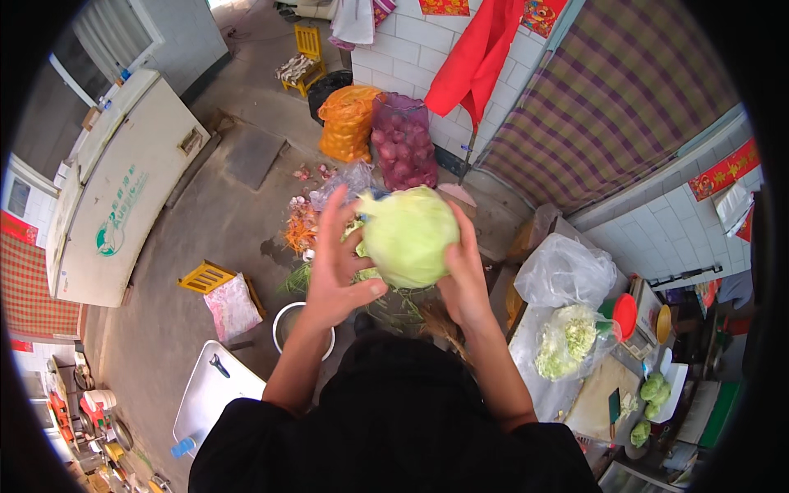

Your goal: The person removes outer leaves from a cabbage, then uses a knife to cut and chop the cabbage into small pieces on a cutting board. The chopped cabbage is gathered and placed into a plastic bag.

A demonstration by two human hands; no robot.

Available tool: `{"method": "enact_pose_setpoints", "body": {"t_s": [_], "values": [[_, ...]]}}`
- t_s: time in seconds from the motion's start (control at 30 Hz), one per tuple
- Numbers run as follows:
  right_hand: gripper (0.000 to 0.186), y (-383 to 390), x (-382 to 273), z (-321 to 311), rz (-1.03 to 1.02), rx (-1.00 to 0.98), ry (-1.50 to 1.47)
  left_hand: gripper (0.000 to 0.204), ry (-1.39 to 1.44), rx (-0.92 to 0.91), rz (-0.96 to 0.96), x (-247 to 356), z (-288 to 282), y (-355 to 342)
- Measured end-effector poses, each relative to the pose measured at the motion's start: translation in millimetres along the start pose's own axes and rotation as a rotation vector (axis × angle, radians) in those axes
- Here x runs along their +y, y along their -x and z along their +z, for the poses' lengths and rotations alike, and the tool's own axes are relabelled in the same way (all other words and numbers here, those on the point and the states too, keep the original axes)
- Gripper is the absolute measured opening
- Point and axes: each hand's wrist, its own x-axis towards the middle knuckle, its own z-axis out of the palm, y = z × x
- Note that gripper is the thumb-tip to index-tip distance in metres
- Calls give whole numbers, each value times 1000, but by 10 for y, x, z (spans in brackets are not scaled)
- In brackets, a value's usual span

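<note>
A pale green head of cabbage (410,238) is up in front of me, slightly blurred. My right hand (465,278) curves round its right side, the fingers partly hidden behind it. On the other side, my left hand (335,275) is open, fingers spread and thumb pointing toward the cabbage; whether it touches the cabbage I cannot tell. Beneath, vegetable scraps lie on the floor, among them orange peelings (301,226) and green trimmings. Part of a white-rimmed basin (278,322) shows below my left forearm.
An orange net sack (347,123) and a purple net sack of onions (403,141) stand ahead. To the right, a table carries bagged shredded cabbage (567,341), a cutting board (598,400) and a knife (614,406). At left are a yellow chair (207,277) and a white table (205,403) with a peeler (219,365).
</note>
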Motion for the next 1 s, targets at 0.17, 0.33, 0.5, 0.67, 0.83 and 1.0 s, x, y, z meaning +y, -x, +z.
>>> {"method": "enact_pose_setpoints", "body": {"t_s": [0.17, 0.33, 0.5, 0.67, 0.83, 1.0], "values": [[62, -20, 135, -54, 184, 107, -450, 137, -17, -222, -151, -196, -288, -2], [50, 23, 412, -168, 25, 151, 156, 138, 342, -160, -390, -768, -105, 284], [33, 109, -79, 44, -421, 116, 1050, 124, 268, -58, -229, -507, -33, 194], [55, 249, -312, 189, -564, -72, 1138, 114, -369, -65, 138, -521, -69, 72], [30, 224, -235, 71, -764, -37, 1202, 108, -700, -183, 354, -355, 4, 47], [7, 198, -334, 52, -426, 135, 636, 106, -695, -198, 324, -407, -9, 91]]}}
